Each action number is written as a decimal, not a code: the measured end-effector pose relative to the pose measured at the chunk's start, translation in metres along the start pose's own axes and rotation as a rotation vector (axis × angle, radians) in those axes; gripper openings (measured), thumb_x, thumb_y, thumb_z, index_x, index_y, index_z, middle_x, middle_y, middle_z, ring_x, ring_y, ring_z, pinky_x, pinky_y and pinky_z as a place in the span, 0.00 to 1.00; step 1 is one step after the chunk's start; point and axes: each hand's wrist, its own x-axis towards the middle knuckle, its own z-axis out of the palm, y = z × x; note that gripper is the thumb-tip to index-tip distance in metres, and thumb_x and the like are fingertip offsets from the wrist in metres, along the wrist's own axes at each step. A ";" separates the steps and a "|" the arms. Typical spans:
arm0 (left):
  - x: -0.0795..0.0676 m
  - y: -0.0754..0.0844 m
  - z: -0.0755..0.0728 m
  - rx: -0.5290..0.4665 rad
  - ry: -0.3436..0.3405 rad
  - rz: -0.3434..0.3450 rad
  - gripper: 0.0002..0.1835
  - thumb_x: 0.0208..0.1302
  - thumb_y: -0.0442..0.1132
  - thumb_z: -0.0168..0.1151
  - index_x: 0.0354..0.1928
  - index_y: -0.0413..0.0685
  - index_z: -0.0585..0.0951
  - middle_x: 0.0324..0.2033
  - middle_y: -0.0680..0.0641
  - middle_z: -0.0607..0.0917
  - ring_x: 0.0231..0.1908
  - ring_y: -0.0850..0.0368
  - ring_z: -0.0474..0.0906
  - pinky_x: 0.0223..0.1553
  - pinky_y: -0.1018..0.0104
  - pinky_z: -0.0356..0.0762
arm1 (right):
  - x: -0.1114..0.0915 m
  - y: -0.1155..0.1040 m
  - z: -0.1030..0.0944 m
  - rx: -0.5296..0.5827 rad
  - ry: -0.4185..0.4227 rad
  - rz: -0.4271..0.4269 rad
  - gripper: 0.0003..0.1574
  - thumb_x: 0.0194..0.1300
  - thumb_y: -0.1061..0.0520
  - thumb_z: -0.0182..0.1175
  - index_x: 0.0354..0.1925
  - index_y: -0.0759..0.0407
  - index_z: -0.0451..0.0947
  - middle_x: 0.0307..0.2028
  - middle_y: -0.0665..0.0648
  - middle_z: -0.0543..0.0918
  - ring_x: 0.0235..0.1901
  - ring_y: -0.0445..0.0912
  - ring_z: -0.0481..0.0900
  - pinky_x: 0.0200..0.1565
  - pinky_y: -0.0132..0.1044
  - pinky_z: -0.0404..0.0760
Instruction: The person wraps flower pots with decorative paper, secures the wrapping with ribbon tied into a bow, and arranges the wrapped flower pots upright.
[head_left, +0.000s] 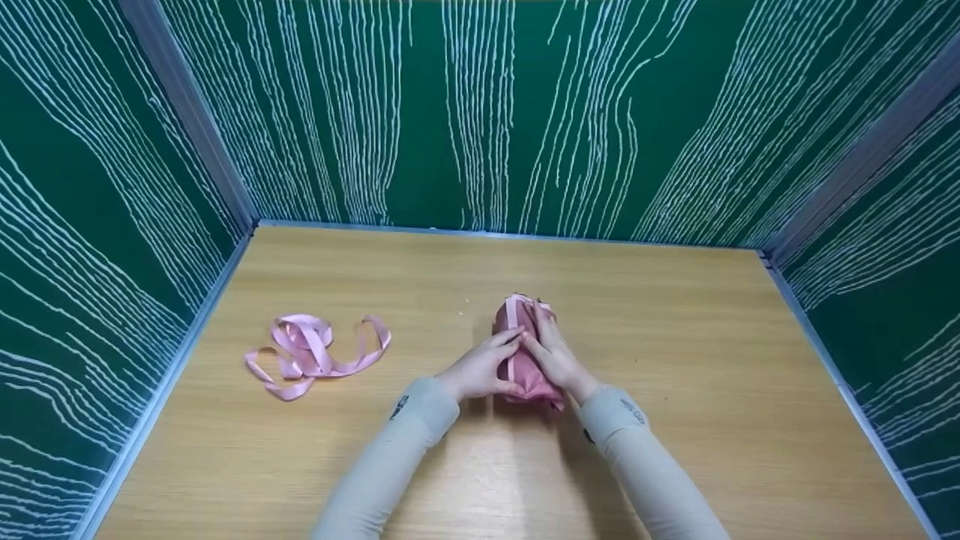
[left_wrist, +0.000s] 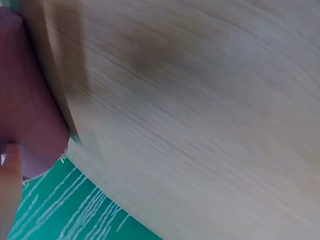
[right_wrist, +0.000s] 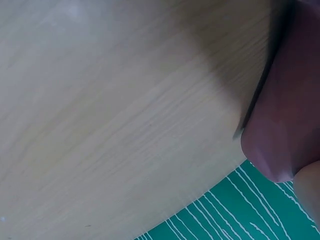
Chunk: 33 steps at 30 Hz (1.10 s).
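A pink wrapped bundle [head_left: 525, 373] with a pale pink strip along its length lies near the middle of the table. My left hand [head_left: 480, 367] holds its left side, the thumb nearer me and the fingers farther up. On the right side and top, my right hand [head_left: 561, 360] rests with its fingers straight and pointing away. The near end of the wrapping is gathered and creased. In the left wrist view, a fingertip touches the bundle [left_wrist: 32, 100]; the right wrist view shows the bundle's other side [right_wrist: 285, 110]. The bundle's contents are hidden.
A loose pink satin ribbon [head_left: 311, 352] lies in loops to the left of my hands. The wooden table [head_left: 675, 450] is bordered by green panels [head_left: 420, 150] with white wavy lines at the back and both sides. Tiny white specks lie beyond my left hand.
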 end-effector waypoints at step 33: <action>-0.002 0.010 0.010 0.209 0.047 -0.054 0.45 0.61 0.49 0.63 0.72 0.39 0.52 0.73 0.43 0.53 0.72 0.52 0.49 0.70 0.64 0.51 | -0.012 0.002 -0.066 -0.282 -0.435 -0.125 0.68 0.39 0.43 0.77 0.73 0.48 0.51 0.74 0.62 0.49 0.72 0.63 0.45 0.67 0.60 0.54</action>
